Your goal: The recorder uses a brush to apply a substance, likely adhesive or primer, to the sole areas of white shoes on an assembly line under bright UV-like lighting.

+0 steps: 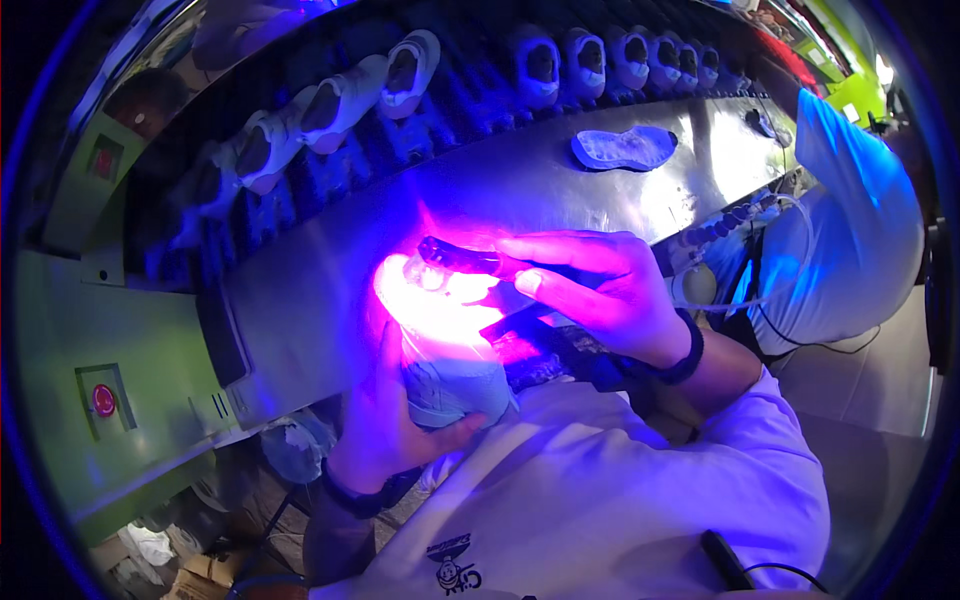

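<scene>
My left hand (390,420) is wrapped round a light-coloured shoe (450,385), holding it tilted in front of my chest. Bright pink-violet light washes out the shoe's upper end, so its detail there is lost. Between the thumb and fingers of my right hand (590,285) is a slim dark-handled brush (460,256). Its head meets the glowing part of the shoe. Further off, a single shoe sole (625,148) lies on the metal worktop (520,195).
Behind the worktop runs a dark conveyor (460,100) carrying several pale shoes (335,105). At left stands a green machine panel with a red button (103,400). Another person in a light shirt (850,220) sits at right, near a white hose (808,235).
</scene>
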Available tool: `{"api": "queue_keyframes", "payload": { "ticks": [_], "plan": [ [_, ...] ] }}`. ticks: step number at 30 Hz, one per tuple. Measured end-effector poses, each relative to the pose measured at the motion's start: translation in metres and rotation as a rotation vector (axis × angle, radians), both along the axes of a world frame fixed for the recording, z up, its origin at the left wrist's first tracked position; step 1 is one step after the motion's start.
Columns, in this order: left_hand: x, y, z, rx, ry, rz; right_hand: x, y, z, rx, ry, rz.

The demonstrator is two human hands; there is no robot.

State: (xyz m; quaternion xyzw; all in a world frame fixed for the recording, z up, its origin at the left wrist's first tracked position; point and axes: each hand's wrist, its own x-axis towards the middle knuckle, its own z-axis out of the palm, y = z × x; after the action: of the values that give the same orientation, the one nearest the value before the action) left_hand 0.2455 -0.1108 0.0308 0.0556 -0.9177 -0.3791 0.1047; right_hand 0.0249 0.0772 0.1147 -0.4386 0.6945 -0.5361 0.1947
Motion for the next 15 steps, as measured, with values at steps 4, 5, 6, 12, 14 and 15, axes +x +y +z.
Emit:
{"api": "queue_keyframes", "payload": {
  "ticks": [4,5,6,12,14,15],
  "plan": [
    [0.001,-0.006,0.008,0.001,0.048,0.002,0.003,0.006,-0.01,-0.016,0.061,0.053],
    [0.001,-0.007,0.009,0.006,0.049,0.008,0.005,0.006,-0.012,-0.012,0.062,0.059],
    [0.001,-0.008,0.009,0.161,0.011,0.025,0.009,0.006,-0.013,-0.009,0.03,0.045],
    [-0.004,-0.006,0.01,0.539,0.01,0.039,0.032,0.015,-0.026,0.018,-0.048,-0.061],
    [-0.005,0.0,0.016,0.689,0.012,0.047,0.039,0.021,-0.033,0.016,-0.131,-0.102],
    [-0.004,0.003,0.019,0.798,0.049,0.058,0.041,0.024,-0.034,0.015,-0.131,-0.101]
  ]
}}
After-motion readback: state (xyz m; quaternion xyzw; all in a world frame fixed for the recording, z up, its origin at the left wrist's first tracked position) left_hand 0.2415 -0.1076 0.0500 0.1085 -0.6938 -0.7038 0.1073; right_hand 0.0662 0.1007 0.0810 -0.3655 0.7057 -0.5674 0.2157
